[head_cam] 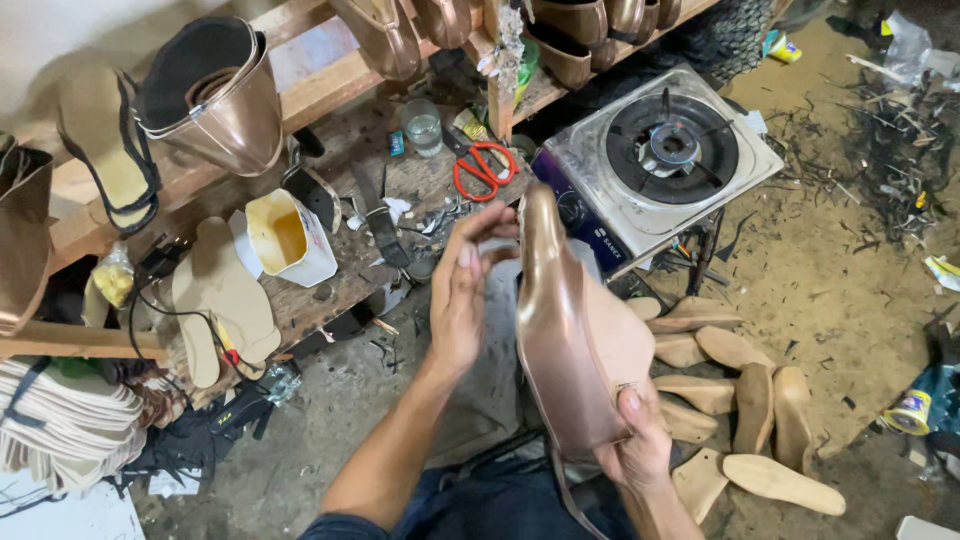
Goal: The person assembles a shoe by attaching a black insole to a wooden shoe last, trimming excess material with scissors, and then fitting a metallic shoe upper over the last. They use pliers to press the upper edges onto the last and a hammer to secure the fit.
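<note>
The right hand (635, 445) is closed around the lower end of a rose-gold shoe upper (560, 340), holding it upright over the lap, thumb pressed on its face. The left hand (462, 295) is open with fingers stretched, its fingertips resting against the upper's top edge. Just beyond lie red-handled scissors (483, 168) on the wooden desk (340, 275), a white tub of yellow glue (290, 237) to the left, a gas stove (662, 155) to the right, and wooden shoe lasts (745, 400) on the floor.
</note>
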The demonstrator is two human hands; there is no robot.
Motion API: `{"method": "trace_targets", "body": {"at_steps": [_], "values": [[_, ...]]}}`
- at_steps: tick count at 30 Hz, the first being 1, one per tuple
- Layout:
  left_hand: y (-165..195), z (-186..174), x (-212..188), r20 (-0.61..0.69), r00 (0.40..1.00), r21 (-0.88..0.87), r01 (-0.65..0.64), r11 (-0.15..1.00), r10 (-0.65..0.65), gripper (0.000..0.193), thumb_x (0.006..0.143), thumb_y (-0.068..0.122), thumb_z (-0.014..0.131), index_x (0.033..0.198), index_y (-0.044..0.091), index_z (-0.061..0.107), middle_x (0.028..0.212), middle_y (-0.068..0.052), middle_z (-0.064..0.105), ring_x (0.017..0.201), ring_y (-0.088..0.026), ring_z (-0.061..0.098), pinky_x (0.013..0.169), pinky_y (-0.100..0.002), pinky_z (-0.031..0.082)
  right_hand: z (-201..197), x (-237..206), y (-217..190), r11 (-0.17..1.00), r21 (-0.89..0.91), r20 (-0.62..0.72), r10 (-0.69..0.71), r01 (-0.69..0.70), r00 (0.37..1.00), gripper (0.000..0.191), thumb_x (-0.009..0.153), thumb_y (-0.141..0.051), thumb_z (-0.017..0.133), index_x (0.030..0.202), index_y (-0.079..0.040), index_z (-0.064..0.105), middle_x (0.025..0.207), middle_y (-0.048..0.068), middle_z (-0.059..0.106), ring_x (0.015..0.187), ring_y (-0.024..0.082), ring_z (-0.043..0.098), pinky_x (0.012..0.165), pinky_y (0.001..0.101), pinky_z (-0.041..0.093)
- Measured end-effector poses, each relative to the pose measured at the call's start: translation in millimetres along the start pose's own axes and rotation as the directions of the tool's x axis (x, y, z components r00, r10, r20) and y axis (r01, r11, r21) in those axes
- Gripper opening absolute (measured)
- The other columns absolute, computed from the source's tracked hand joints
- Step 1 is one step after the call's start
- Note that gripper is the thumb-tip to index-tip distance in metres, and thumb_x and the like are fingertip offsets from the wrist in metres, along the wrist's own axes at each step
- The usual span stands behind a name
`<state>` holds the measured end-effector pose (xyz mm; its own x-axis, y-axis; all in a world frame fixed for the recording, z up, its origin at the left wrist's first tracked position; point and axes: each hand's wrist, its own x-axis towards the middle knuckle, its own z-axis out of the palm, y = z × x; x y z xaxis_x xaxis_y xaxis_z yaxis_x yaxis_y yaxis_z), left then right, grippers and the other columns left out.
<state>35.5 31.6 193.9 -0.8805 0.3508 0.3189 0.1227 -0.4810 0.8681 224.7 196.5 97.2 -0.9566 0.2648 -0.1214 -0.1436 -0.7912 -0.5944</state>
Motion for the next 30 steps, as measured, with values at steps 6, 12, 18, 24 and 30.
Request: {"method": "trace_targets", "body": {"at_steps": [6, 12, 18, 24, 30], "values": [[-61.6, -11.5, -44.6, 0.098, 0.969, -0.223, 0.243, 0.944, -0.226, 0.07, 0.088, 0.037, 0.082, 0.142, 0.002, 0.055, 0.114, 0.0, 0.065, 0.101, -0.008, 0.058, 0.089, -0.025, 0.049, 66.9, 18.9, -24.2, 0.32, -0.701, 0.518, -0.385, 0.637, 0.764, 0.061, 0.105, -0.029, 0.062, 0.154, 0.0, 0.042, 0.169, 0.026, 0.03, 0.16, 0.038, 0.029, 0.131, 0.0459, 0.026], [-70.4, -38.3, -41.0, 0.081, 0.926, -0.297, 0.376, 0.878, -0.369, 0.069, 0.07, 0.013, 0.095, 0.125, 0.005, 0.055, 0.106, -0.006, 0.071, 0.091, -0.015, 0.071, 0.073, -0.028, 0.061, 77.3, 27.7, -18.5, 0.455, -0.714, 0.426, -0.323, 0.533, 0.845, 0.052, 0.106, -0.023, 0.055, 0.15, 0.001, 0.048, 0.167, 0.027, 0.034, 0.159, 0.038, 0.031, 0.131, 0.048, 0.022], [-67.0, -41.0, -41.4, 0.135, 0.914, -0.288, 0.407, 0.867, -0.384, 0.067, 0.069, 0.012, 0.096, 0.123, 0.003, 0.057, 0.105, -0.005, 0.071, 0.088, -0.014, 0.069, 0.07, -0.028, 0.059, 59.4, 21.2, -13.4, 0.235, -0.855, 0.397, -0.277, 0.462, 0.875, 0.05, 0.102, -0.023, 0.057, 0.147, -0.003, 0.052, 0.166, 0.025, 0.039, 0.157, 0.037, 0.04, 0.128, 0.0466, 0.029], [-76.2, -37.0, -50.1, 0.068, 0.907, -0.339, 0.412, 0.846, -0.415, 0.055, 0.076, 0.013, 0.091, 0.12, 0.001, 0.059, 0.108, -0.004, 0.072, 0.096, -0.012, 0.07, 0.085, -0.027, 0.06, 39.7, 25.2, -19.1, -0.145, -0.457, 0.888, -0.122, 0.877, 0.443, 0.079, 0.106, -0.054, 0.067, 0.166, -0.034, 0.021, 0.167, 0.014, 0.018, 0.16, 0.041, 0.019, 0.123, 0.0566, 0.028], [-85.3, -35.1, -82.9, 0.155, 0.819, -0.351, 0.568, 0.744, -0.553, 0.028, 0.108, 0.025, 0.074, 0.11, 0.001, 0.06, 0.103, -0.002, 0.068, 0.093, -0.011, 0.067, 0.081, -0.03, 0.059, 47.6, 62.4, -54.3, -0.243, -0.331, 0.943, -0.036, 0.912, 0.332, 0.081, 0.091, -0.027, 0.073, 0.159, -0.035, 0.029, 0.162, 0.015, 0.039, 0.153, 0.042, 0.037, 0.125, 0.0647, 0.034]]}}
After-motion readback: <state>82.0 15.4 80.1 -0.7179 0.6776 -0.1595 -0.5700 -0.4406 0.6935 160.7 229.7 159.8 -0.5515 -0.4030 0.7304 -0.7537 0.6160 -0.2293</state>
